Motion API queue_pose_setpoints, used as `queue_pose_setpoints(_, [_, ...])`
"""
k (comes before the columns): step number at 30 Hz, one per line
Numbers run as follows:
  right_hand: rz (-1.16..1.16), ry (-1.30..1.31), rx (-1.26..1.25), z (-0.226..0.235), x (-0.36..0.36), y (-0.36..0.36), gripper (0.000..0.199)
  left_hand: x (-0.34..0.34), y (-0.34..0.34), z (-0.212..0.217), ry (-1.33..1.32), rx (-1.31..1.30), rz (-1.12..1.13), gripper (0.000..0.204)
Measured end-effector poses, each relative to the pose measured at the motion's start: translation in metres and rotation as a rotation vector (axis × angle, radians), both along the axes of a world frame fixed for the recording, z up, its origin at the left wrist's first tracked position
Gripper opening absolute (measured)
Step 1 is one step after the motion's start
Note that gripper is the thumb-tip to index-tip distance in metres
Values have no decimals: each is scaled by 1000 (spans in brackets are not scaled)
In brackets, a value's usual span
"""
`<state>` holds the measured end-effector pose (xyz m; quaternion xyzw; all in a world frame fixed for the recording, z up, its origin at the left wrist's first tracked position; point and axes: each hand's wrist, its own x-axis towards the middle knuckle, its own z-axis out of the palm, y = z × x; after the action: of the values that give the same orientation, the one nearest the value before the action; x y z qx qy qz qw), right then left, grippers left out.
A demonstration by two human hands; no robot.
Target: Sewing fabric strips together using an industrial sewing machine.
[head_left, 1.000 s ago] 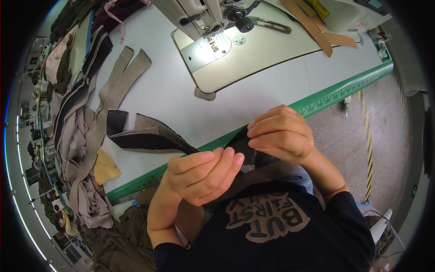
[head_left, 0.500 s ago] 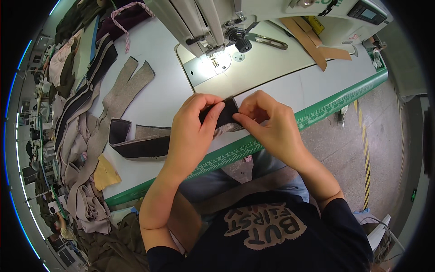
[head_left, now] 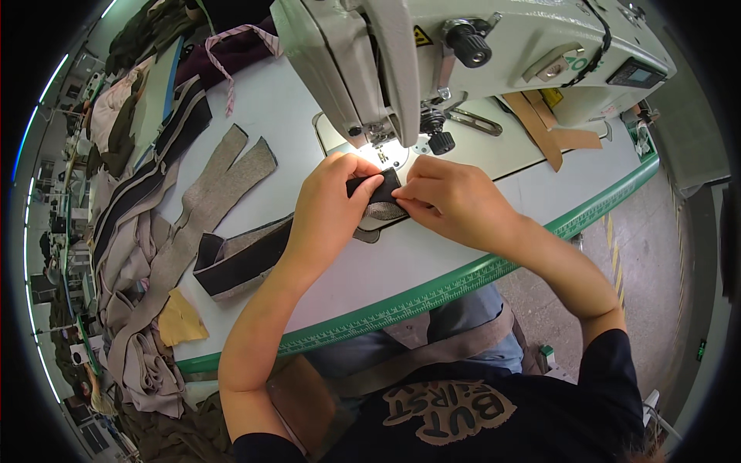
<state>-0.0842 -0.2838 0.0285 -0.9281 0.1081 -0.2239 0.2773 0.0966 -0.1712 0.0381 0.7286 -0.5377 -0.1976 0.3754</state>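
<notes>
A folded fabric strip [head_left: 245, 266], black on one face and grey on the other, runs across the white table to my hands. My left hand [head_left: 332, 202] pinches it close to its end, thumb on top. At the strip's end corner, the thumb and fingertips of my right hand [head_left: 451, 193] are closed on the cloth. Just beyond my fingertips is the lit needle plate of a sewing machine [head_left: 340, 69]. The needle itself is hidden behind the machine's head.
Grey fabric strips [head_left: 224, 170] and a heap of cloth [head_left: 143, 339] lie at the left, with a yellow scrap [head_left: 181, 318] beside them. Brown card pieces [head_left: 540, 127] and thread snips [head_left: 472, 119] lie beneath the machine arm. A green ruler edge [head_left: 401, 309] borders the table.
Both hands have carried the strip's end away from the table's front edge, up to the needle plate. The view has shifted too, showing more of the machine.
</notes>
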Motion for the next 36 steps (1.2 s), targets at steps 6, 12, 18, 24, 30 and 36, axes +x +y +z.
queue_pose_setpoints(6, [221,-215,-263,-7,6,-23,19,2,-3,4,61,9,48,13])
queue_pose_setpoints(12, [206,-154,-262,-9,3,-20,25,6,-7,0,140,52,69,15])
queue_pose_setpoints(18, [180,-149,-176,-7,5,-24,26,20,0,2,-377,-140,-247,19])
queue_pose_setpoints(24, [214,-88,-64,-4,1,-31,26,0,14,15,-366,-136,-304,13])
queue_pose_setpoints(30, [202,-96,-15,-6,-1,-32,29,-3,16,0,-526,-260,-302,15])
queue_pose_setpoints(36, [168,-95,27,-8,-2,-32,32,-9,17,0,-620,-289,-290,22])
